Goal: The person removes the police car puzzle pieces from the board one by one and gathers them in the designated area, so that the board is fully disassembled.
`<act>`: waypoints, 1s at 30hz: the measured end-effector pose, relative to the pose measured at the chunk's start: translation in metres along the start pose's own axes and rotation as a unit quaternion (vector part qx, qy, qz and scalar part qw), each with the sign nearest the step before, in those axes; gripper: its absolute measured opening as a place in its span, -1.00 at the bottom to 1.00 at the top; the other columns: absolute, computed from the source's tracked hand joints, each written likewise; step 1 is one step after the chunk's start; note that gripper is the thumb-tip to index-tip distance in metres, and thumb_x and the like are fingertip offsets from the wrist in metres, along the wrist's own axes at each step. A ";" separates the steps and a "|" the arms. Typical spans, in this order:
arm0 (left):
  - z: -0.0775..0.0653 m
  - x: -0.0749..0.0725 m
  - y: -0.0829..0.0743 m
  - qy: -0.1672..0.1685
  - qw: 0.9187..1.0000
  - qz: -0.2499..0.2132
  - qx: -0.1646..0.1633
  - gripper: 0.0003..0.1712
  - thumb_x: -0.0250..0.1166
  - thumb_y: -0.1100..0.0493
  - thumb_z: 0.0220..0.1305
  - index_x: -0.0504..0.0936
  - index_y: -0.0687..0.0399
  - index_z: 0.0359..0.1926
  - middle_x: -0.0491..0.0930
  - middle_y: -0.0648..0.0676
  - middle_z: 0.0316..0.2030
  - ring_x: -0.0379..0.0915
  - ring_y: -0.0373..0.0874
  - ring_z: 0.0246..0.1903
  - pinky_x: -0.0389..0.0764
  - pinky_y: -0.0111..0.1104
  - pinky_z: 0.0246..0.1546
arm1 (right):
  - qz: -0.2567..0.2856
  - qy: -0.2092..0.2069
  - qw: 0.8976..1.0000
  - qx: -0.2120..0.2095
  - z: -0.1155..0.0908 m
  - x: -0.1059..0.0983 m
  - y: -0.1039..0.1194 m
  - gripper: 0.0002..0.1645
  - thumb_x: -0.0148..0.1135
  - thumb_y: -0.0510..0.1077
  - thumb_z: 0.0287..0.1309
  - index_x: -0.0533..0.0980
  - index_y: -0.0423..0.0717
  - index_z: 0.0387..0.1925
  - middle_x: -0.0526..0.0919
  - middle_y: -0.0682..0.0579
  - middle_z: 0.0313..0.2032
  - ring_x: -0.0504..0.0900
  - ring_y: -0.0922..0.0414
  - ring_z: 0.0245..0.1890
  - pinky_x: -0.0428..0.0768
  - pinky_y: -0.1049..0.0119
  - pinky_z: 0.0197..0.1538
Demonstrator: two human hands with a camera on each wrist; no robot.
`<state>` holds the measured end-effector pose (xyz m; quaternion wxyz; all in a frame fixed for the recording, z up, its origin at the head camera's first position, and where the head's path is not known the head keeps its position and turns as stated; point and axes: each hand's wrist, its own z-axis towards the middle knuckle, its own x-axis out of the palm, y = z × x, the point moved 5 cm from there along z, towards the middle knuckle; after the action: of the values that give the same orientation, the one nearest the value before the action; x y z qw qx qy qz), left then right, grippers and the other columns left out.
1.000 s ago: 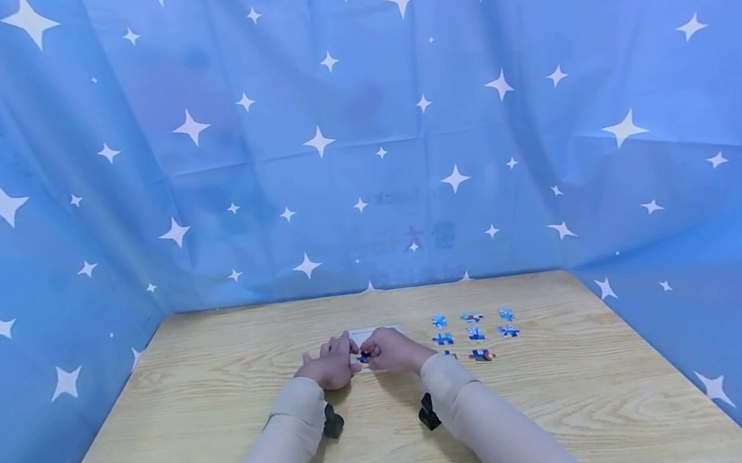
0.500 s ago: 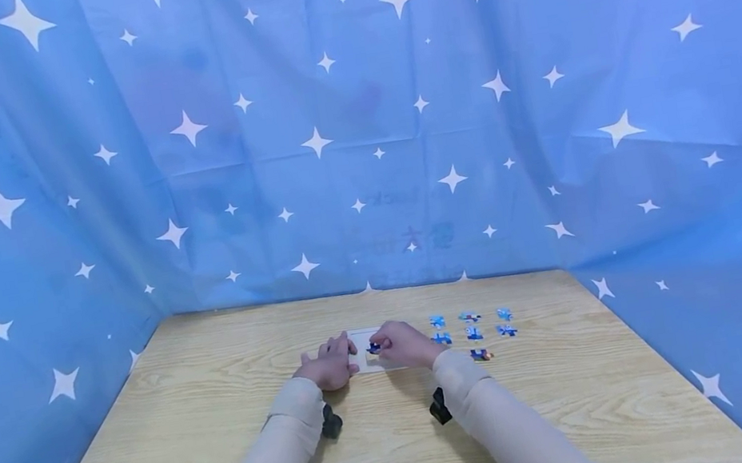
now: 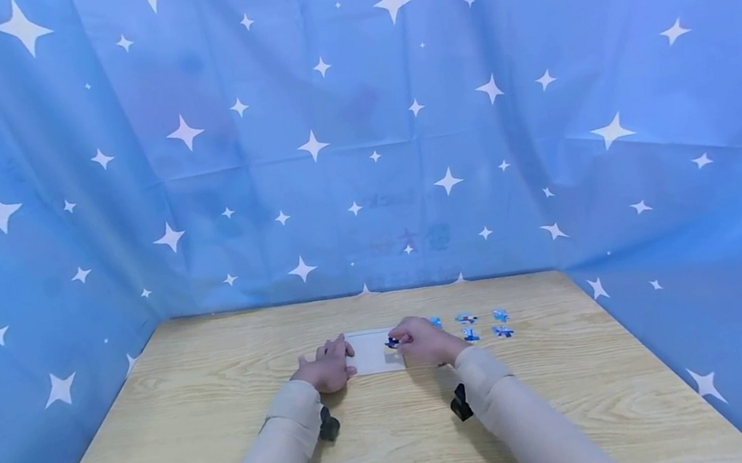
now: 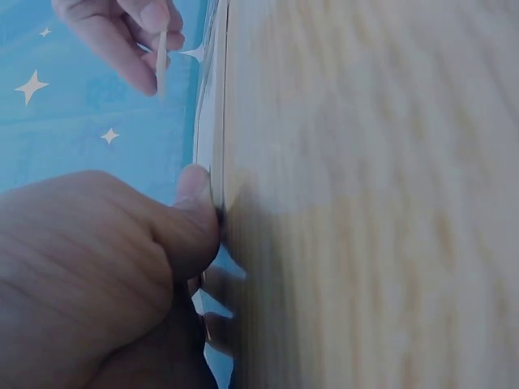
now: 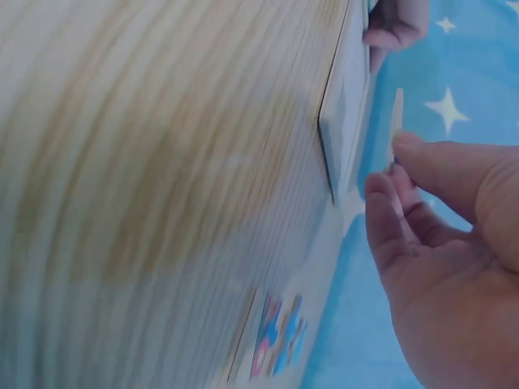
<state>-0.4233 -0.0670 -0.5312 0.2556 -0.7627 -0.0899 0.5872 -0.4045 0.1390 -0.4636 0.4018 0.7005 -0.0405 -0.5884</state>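
Observation:
My left hand rests at the left edge of a white puzzle board, thumb and fingertips touching it. In the left wrist view the left thumb presses at the board's edge. My right hand pinches a dark blue jigsaw piece between thumb and fingers, above the board's right part. From the right wrist view this piece appears thin and edge-on, raised off the board. Its printed face is mostly hidden there.
Several blue jigsaw pieces lie on the wooden table, right of the board; the right hand and sleeve hide part of that area. A blue star-patterned curtain hangs behind the table and at both sides.
My right hand has moved right across the board with the jigsaw piece, from near the left fingers to the board's right side. My left hand has stayed at the left edge.

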 end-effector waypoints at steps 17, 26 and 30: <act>-0.001 0.003 0.005 -0.006 1.000 -0.015 0.012 -0.84 0.12 0.07 0.53 0.34 -0.17 0.02 0.34 0.10 0.21 0.13 0.13 0.38 -0.34 0.45 0.33 | 0.009 -0.038 0.999 0.017 -0.032 -0.033 -0.032 -0.53 0.18 -0.34 0.40 0.49 -0.31 0.30 0.59 -0.10 0.12 0.59 0.10 -0.05 0.61 0.11 0.03; -0.005 0.001 0.003 0.001 1.000 -0.025 0.016 -0.83 0.13 0.04 0.52 0.32 -0.21 0.02 0.32 0.11 0.23 0.07 0.14 0.43 -0.37 0.42 0.35 | 0.006 -0.044 0.999 0.011 -0.055 -0.054 -0.058 -0.53 0.16 -0.31 0.43 0.46 -0.34 0.31 0.57 -0.14 0.14 0.59 0.04 -0.01 0.61 0.02 0.07; -0.009 -0.003 -0.002 0.001 0.999 -0.027 0.019 -0.85 0.12 0.05 0.53 0.32 -0.20 0.00 0.28 0.14 0.31 0.05 0.15 0.45 -0.37 0.42 0.35 | 0.001 -0.045 0.999 0.005 -0.066 -0.062 -0.071 -0.53 0.16 -0.31 0.43 0.46 -0.35 0.31 0.55 -0.17 0.17 0.59 -0.01 0.03 0.59 -0.03 0.12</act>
<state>-0.4158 -0.0694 -0.5263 0.2858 -0.7554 -0.0992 0.5812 -0.3966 0.2534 -0.4583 0.3970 0.6753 -0.0618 -0.6185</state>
